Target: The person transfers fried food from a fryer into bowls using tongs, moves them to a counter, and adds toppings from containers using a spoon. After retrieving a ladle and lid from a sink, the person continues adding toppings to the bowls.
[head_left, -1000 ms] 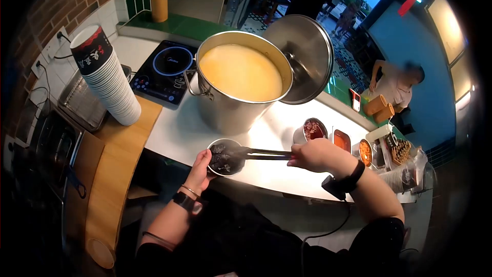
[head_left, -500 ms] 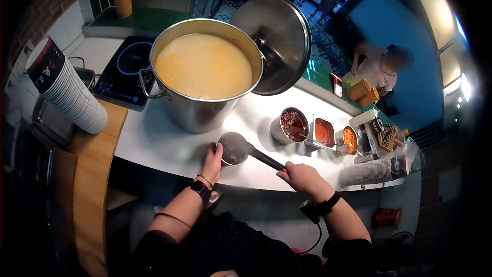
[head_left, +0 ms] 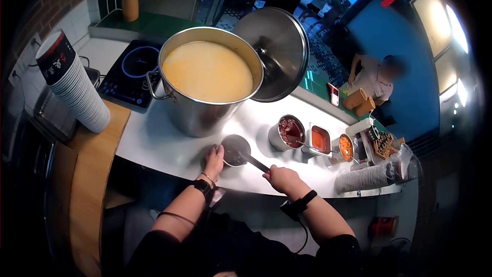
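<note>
My left hand [head_left: 214,162] is wrapped round the left side of a small metal container [head_left: 236,150] on the white counter [head_left: 154,146]. My right hand [head_left: 284,179] grips the dark handle of a ladle [head_left: 256,163], whose head is down inside the container. The container's contents cannot be made out. Just behind it stands a large steel pot [head_left: 197,115] filled with cloudy yellowish liquid [head_left: 207,72]. Its lid [head_left: 274,54] leans upright against the pot's right side.
Right of the pot are a dark red sauce pot [head_left: 288,132], an orange-red sauce tray [head_left: 320,138], an orange food pot [head_left: 346,147] and stacked bowls [head_left: 361,178]. Left are an induction cooker [head_left: 130,74] and a tall cup stack [head_left: 77,87]. A person [head_left: 373,79] is beyond the counter.
The ladle's head has gone down into the small container, and my right hand has shifted left. The camera view has tilted slightly.
</note>
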A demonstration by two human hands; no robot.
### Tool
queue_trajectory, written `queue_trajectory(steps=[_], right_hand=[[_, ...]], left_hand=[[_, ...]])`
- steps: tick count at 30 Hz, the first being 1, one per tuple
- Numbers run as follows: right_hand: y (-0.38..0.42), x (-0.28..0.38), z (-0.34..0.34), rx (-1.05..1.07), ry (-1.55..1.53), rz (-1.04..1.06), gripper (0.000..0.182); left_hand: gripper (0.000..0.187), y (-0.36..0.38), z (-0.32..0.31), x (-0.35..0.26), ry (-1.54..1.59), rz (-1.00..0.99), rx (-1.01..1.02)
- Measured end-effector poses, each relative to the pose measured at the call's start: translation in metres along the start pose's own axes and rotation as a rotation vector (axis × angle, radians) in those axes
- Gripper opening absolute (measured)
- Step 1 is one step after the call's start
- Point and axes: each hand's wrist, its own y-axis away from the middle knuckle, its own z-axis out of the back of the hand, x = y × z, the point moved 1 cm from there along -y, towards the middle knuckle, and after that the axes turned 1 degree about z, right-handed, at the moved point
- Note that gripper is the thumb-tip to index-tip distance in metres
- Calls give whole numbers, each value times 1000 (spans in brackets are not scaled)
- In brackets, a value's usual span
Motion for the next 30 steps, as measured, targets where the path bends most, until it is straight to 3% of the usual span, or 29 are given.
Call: queue_trajectory(steps=[4, 10, 14, 23, 25, 28, 30], right_hand=[[22, -14, 26, 29, 23, 43, 43], [62, -48, -13, 49, -340, -49, 49], [92, -58, -78, -77, -604, -69, 49], [168, -71, -182, -234, -943, -371, 49], [183, -71, -191, -161, -1052, -486, 49], [192, -76, -223, -250, -1077, -500, 51], [198, -82, -235, -220, -1154, -542, 52]], left_hand=[[60, 40, 36, -40, 118, 253, 68], [34, 58, 107, -38, 133, 275, 123], [23, 59, 146, -37, 144, 204, 142], [13, 65, 241, -57, 220, 13, -195], [12, 68, 238, -72, 237, -66, -211], [11, 69, 222, -91, 203, -176, -216], [10, 62, 217, -103, 149, -214, -123]])
